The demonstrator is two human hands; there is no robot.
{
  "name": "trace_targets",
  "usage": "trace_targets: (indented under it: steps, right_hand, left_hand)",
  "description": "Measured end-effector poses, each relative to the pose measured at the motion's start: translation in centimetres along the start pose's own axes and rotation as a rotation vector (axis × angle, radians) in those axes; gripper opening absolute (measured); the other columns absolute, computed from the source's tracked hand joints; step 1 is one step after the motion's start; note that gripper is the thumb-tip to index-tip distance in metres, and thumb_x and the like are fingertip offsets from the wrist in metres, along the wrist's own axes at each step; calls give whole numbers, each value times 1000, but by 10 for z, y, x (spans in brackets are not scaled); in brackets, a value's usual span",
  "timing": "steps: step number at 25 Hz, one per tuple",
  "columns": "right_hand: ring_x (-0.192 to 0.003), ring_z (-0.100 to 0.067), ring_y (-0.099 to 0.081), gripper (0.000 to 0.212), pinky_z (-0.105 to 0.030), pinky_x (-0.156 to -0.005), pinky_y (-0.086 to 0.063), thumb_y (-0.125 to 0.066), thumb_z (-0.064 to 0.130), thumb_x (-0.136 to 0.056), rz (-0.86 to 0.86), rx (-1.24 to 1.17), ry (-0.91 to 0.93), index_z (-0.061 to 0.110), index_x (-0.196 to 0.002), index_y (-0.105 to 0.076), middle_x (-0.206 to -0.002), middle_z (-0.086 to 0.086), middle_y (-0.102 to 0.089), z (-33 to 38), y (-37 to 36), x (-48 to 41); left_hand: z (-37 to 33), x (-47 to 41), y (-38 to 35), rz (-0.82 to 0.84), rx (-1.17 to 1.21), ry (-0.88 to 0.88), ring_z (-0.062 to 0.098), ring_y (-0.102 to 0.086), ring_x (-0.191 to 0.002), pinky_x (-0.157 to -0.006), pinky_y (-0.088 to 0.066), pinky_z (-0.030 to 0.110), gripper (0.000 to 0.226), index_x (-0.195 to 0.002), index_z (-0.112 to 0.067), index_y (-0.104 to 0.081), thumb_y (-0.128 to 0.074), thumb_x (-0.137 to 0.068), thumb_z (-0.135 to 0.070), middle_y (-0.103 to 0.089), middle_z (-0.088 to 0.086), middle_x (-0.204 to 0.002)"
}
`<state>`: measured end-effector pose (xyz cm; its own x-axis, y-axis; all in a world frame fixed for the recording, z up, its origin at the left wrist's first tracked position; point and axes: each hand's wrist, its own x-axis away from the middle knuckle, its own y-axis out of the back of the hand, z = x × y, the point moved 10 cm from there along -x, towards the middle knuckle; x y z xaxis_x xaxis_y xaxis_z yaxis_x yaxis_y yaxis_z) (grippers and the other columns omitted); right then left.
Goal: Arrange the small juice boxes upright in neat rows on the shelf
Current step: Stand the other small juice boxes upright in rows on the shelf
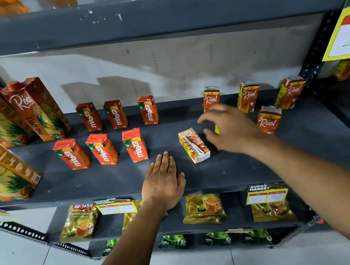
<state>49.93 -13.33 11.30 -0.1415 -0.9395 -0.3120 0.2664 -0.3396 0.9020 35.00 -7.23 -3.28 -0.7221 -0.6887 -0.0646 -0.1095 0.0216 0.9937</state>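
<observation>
Just beside the right hand point(229, 128), a juice box point(194, 146) lies flat

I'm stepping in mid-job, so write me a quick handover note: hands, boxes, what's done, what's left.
Left hand: flat on the shelf, empty.
Right hand: open, reaching over a box it mostly hides; grip unclear.
Done: six Maaza boxes upright in two rows of three.
Left: one Real box lies on its side with its straw up. Four upright Real boxes stand in uneven rows and need straightening.

Fallen box point(194, 146) lies right of Maaza rows point(110, 133) (mid-shelf).
</observation>
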Motion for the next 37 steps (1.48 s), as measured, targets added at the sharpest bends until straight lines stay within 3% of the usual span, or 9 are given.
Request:
trace_targets:
  steps: [5,9,12,16,18,22,30,33,37]
  right_hand:
    - [-99,-30,-60,58,-35,-64,-46,-55,57,-87,183,222,-292,16,-127,-46,-116,-13,-56,4,-91,28]
    - [-99,-28,-62,47,-35,-65,-53,-59,42,-90,47,137,-334,14,-124,-43,-115,-13,-63,-2,-94,43]
    - [-94,-25,-64,43,-29,-66,-52,-65,36,-86,-40,-105,-333,19,-124,-52,-114,-9,-64,-16,-62,69]
    - [-84,10,-61,32,-3,-66,-39,-73,33,-82,-234,-317,-396,24,-111,-63,-92,12,-64,-62,11,119]
    - [-81,19,-56,31,2,-66,-35,-74,37,-80,-295,-292,-484,28,-108,-62,-88,19,-61,-94,44,138]
    - [-85,-6,-58,42,-12,-74,-38,-76,43,-75,-368,-194,-644,25,-111,-63,-94,10,-64,-156,88,160]
    - [-88,-14,-61,56,-25,-73,-46,-81,53,-65,-454,-145,-756,23,-108,-60,-107,-2,-69,-215,113,146]
    - [-99,-23,-62,62,-35,-79,-52,-78,57,-66,-413,-115,-805,21,-112,-59,-111,-7,-67,-226,108,134]
    - [-102,-24,-56,57,-30,-72,-42,-73,58,-72,-284,-13,-768,18,-111,-61,-114,-11,-63,-223,88,126]
  left_hand:
    - [-1,2,2,-8,13,-11,22,-5,-147,-118,-5,36,67,-149,-8,-18,-18,-95,-48,-12,10,-160]
    - [-1,1,2,-3,15,-14,22,-4,-147,-118,-4,35,66,-149,-8,-17,-19,-96,-47,-11,9,-160]
    - [1,3,1,-5,30,-11,21,-4,-147,-118,-4,35,64,-149,-8,-16,-20,-97,-46,-10,8,-161]
    - [-1,5,1,-23,38,-6,21,-4,-147,-119,-7,36,62,-149,-9,-19,-22,-98,-44,-11,7,-160]
    - [-1,5,1,-20,34,5,22,-5,-147,-119,-8,37,61,-149,-8,-20,-22,-98,-43,-11,8,-160]
    - [-30,-6,4,-21,73,-32,25,-5,-147,-119,-7,39,61,-148,-8,-22,-26,-97,-41,-13,10,-160]
    - [-58,-16,-11,35,33,-39,23,-2,-147,-119,-6,38,66,-149,-12,-17,-16,-95,-49,-10,6,-161]
    - [-60,-16,-10,34,31,-36,23,-3,-147,-119,-6,38,66,-149,-12,-16,-16,-95,-49,-10,6,-161]
    - [-59,-14,-8,33,42,-32,23,-3,-147,-119,-7,38,66,-149,-12,-16,-15,-95,-49,-10,6,-161]
